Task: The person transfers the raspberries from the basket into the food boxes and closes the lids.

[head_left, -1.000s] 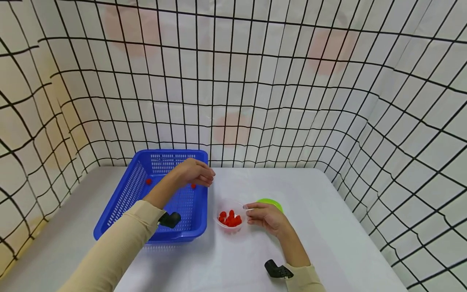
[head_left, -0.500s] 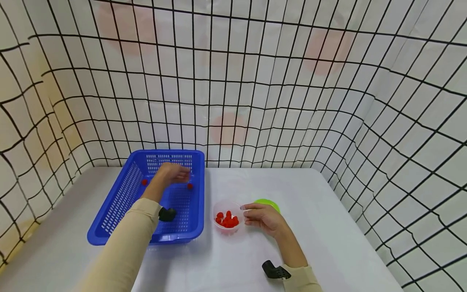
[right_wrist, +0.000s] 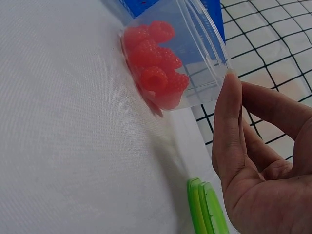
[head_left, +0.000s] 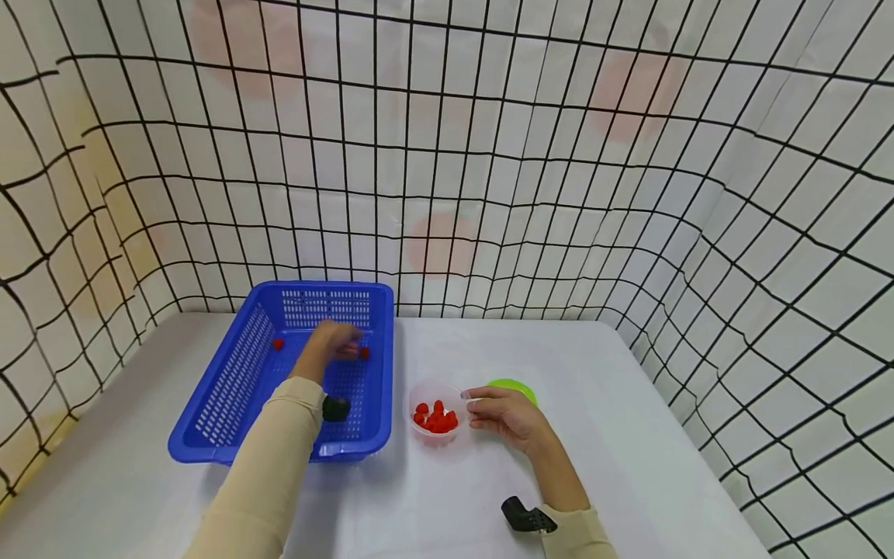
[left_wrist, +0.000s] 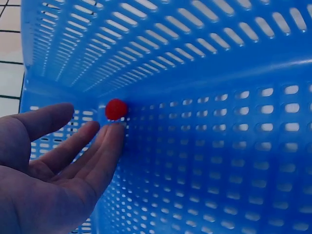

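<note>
Basket (head_left: 387,373): blue, slotted, on the left of the white table (head_left: 642,450). We count two berries in sight there: the right berry (head_left: 365,353), far right on the floor by the wall, and the left berry (head_left: 278,344), far left and well apart from it.

Left hand (head_left: 337,340): inside the basket, fingers extended, thumb spread away, grasping nothing. Fingertips are just beside the right berry; whether they touch it we cannot tell.

Tub (right_wrist: 200,87): clear, upright, just right of the basket, with a cluster of red berries (right_wrist: 156,63) inside.

Right hand (head_left: 510,415): thumb and fingertips pinching the tub's rim on its right side.

Lid (head_left: 515,386): green, on the table right of the tub, partly hidden by the right hand.

Handling: we judge the left hand is reaching for the right berry. We would keep the fingers low, bring the thumb round opposite them and pinch lightly, since the berry may roll or squash against the wall. A light hold should suffice on the rim, which could flex.

Views compared: the left wrist view gives us the gap between thumb and fingers, blurred from the head. The right wrist view adds a berry's hollow end and the lid's ridged edge. Only the head view includes the left berry.
</note>
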{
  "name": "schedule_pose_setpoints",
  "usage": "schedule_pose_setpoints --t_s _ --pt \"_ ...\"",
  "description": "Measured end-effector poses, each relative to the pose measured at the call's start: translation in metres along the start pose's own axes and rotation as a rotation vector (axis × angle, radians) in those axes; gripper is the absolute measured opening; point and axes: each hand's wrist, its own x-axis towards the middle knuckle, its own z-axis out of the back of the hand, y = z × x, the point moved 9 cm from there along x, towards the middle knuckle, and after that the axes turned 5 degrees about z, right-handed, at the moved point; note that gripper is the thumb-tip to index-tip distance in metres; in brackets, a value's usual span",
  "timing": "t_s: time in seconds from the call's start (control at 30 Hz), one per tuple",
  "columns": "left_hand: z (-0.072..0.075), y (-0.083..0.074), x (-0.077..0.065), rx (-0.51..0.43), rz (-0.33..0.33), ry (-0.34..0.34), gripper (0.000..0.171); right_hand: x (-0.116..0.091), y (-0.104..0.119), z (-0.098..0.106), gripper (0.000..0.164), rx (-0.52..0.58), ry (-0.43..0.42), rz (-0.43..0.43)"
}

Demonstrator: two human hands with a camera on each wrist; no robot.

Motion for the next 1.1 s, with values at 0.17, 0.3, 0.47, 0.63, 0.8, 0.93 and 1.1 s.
schedule_pose_setpoints --t_s 0.17,0.3,0.47,0.63,0.8,0.93,1.1 --pt "-0.004 0.004 0.005 -0.016 0.015 0.005 0.032 0.000 0.000 0.000 0.039 0.002 0.003 -0.004" --pt "-0.003 0.006 0.003 0.022 0.034 0.029 0.029 0.001 0.000 -0.001 0.040 0.002 0.009 -0.005" --pt "-0.006 0.008 0.003 0.060 0.049 0.061 0.030 0.002 0.000 -0.001 0.039 0.011 0.005 -0.007" --pt "-0.010 0.008 -0.001 0.033 0.051 0.069 0.033 0.000 0.002 -0.001 0.039 0.023 0.014 0.000" --pt "-0.013 0.009 -0.001 0.028 0.053 0.105 0.031 0.001 0.002 -0.002 0.039 0.031 0.028 0.011" --pt "-0.013 0.009 0.003 0.051 0.046 0.116 0.025 0.000 0.002 -0.001 0.037 0.024 0.016 0.005" --pt "-0.014 0.011 0.007 0.081 0.027 0.082 0.029 0.000 0.002 0.000 0.037 0.020 0.002 -0.003"
